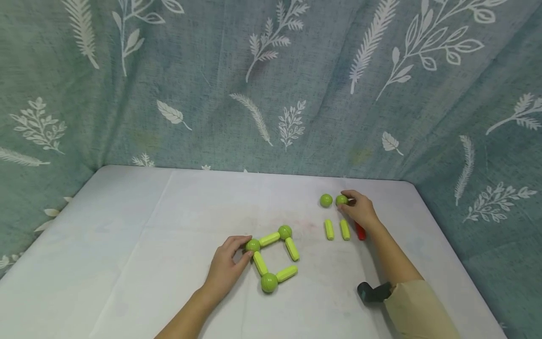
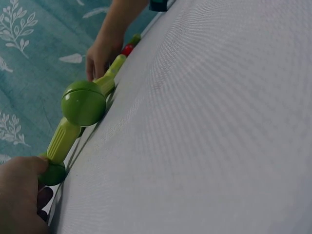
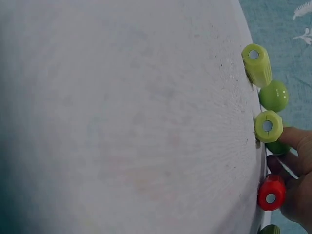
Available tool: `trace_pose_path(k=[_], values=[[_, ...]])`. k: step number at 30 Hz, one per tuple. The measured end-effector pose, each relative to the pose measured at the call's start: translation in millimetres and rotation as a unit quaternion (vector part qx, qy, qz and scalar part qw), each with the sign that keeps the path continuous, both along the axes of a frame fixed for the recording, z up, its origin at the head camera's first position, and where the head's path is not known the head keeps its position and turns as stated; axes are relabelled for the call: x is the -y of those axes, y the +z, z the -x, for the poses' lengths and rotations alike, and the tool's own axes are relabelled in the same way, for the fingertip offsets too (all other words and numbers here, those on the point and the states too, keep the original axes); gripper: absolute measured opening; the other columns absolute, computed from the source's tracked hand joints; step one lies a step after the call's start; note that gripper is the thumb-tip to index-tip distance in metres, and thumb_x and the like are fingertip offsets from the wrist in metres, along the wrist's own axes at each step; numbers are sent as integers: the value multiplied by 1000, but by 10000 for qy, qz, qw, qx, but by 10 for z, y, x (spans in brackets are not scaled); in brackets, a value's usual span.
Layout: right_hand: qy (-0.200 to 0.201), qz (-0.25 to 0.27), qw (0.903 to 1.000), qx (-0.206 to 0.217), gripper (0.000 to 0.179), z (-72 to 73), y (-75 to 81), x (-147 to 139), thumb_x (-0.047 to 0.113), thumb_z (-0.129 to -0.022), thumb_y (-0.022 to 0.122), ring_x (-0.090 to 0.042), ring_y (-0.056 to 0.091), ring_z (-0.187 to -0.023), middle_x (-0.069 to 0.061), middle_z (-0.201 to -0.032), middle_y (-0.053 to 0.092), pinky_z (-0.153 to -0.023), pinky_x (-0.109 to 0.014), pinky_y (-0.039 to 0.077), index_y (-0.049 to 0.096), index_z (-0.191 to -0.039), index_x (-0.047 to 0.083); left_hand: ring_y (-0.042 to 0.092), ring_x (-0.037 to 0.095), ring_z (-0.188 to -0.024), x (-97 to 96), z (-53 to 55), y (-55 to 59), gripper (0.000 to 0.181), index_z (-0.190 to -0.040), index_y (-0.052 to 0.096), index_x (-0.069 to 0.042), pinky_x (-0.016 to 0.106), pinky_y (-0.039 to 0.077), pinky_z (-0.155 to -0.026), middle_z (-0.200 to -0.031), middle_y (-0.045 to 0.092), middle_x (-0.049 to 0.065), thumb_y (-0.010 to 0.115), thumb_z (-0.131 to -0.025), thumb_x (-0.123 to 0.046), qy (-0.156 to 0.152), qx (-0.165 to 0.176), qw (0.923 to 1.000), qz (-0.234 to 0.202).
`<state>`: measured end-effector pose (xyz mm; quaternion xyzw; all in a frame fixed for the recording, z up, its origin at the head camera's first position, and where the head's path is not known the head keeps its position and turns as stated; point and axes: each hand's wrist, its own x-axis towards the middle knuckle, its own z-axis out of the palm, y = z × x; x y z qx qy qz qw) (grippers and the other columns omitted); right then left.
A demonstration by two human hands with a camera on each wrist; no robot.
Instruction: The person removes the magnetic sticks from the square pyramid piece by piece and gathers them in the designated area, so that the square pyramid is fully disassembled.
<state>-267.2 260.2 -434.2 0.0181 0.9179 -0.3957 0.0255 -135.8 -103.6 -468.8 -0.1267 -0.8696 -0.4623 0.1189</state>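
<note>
My left hand (image 1: 226, 267) grips a green ball (image 1: 252, 245) at the left corner of a four-sided figure, thumb and fingers on either side of it. Several lime rods (image 1: 260, 263) and three green balls make up the figure; its right corner has no ball, and the two rod ends there stand apart. At the back right, my right hand (image 1: 360, 208) pinches another green ball (image 1: 341, 201) between thumb and fingers. Beside that lies a loose green ball (image 1: 326, 200). In the right wrist view, the rods (image 3: 267, 126) show round metallic ends.
Two loose lime rods (image 1: 329, 230) and a red rod (image 1: 360, 231) lie in front of the right hand, the red one partly hidden by it. A black device (image 1: 372, 293) sits at the right wrist. Leaf-patterned cloth (image 1: 262, 94) hangs behind the white table (image 1: 190, 202).
</note>
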Motion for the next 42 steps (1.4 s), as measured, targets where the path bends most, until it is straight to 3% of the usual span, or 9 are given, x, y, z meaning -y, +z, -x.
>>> trace_pose_path(k=[11, 15, 20, 23, 29, 32, 35, 42], values=[[-186, 180, 9997, 49, 65, -118, 94, -23, 25, -88, 68, -37, 39, -129, -17, -145, 39, -102, -51, 39, 39, -143, 8, 56, 24, -113, -12, 5, -7, 39, -124, 61, -10, 49, 42, -93, -120, 62, 1, 70, -86, -16, -4, -115, 9997, 196], [-177, 274, 9988, -368, 60, -233, 145, 17, 25, -88, 68, -36, 37, -130, -15, -144, 40, -104, -53, 34, 43, -140, 9, 56, 22, -112, -13, -2, 10, 37, -123, 61, -13, 45, 43, -92, -118, 63, -1, 68, -87, -19, 1, 46, 9997, 243], [340, 161, 9922, -1189, 49, -420, 185, 181, 20, -88, 68, -34, 47, -121, -16, -134, 51, -100, -49, 39, 52, -132, 4, 57, 17, -108, -18, -9, 20, 33, -117, 63, -14, 41, 42, -90, -113, 63, -3, 70, -86, -20, 38, 51, 9996, 287], [674, 51, 9884, -1358, 45, -548, 191, 340, 19, -87, 70, -31, 54, -112, -15, -124, 58, -93, -46, 45, 56, -127, 3, 58, 12, -102, -23, -13, 27, 27, -112, 66, -14, 38, 42, -87, -106, 64, -8, 71, -85, -20, -3, -50, 9996, 285], [1634, 9, 9835, -772, 39, -822, 152, 750, 23, -84, 73, -19, 60, -93, -8, -110, 66, -80, -33, 51, 63, -117, 5, 58, 4, -83, -24, -18, 43, 10, -96, 72, -13, 28, 49, -77, -85, 65, -14, 69, -87, -17, -336, -134, 9993, -68], [2239, 13, 9736, -449, 37, -935, 112, 943, 27, -84, 73, -16, 58, -93, -3, -108, 65, -80, -30, 50, 65, -114, 7, 54, 2, -77, -21, -33, 46, 9, -95, 73, -15, 25, 47, -72, -76, 63, -17, 67, -88, -17, -641, 34, 9979, -68], [2647, -105, 9633, -437, 36, -1004, 72, 1105, 31, -83, 73, -14, 57, -96, 1, -108, 64, -84, -31, 49, 66, -112, 9, 51, 1, -75, -20, -42, 39, 13, -100, 72, -16, 25, 46, -71, -71, 60, -19, 67, -88, -17, -966, 19, 9952, 127], [2972, -263, 9506, -856, 23, -1061, -6, 1348, 29, -86, 70, -7, 56, -91, 6, -100, 66, -81, -26, 48, 68, -103, 14, 58, 6, -90, -23, -26, 29, 31, -114, 65, -11, 30, 50, -83, -96, 62, -10, 70, -86, -21, -1040, -356, 9936, 271]])
